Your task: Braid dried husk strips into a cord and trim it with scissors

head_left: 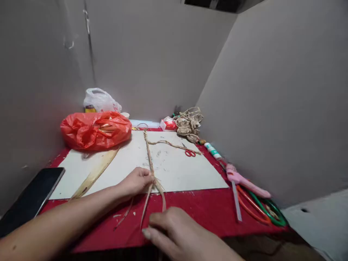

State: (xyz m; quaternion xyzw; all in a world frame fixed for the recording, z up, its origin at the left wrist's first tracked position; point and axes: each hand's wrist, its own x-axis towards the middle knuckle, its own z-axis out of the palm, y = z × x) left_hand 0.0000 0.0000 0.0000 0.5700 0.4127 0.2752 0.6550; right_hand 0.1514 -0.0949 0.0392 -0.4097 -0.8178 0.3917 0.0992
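A braided cord of tan plant fibre (149, 152) runs down the middle of the white board (185, 174), its far end by a thin ring (142, 126). My left hand (137, 181) pinches the cord's near end, where the loose strands fan out. One flat strand (162, 197) passes from there into the curled fingers of my right hand (178, 230), close to the table's front edge. Another loose strand (146, 206) hangs between my hands over the red cloth (195, 210). A second cord (171, 144) branches off to the right, its end near red-handled scissors (190, 153).
On the left are a red plastic bag (89, 127), a dried leaf strip (99, 170) and a phone (32, 195). Coiled rope pieces (185, 125) and a white-green tube (212, 151) lie back right. A pink glue gun (246, 183) rests at the right edge. Grey walls surround the table.
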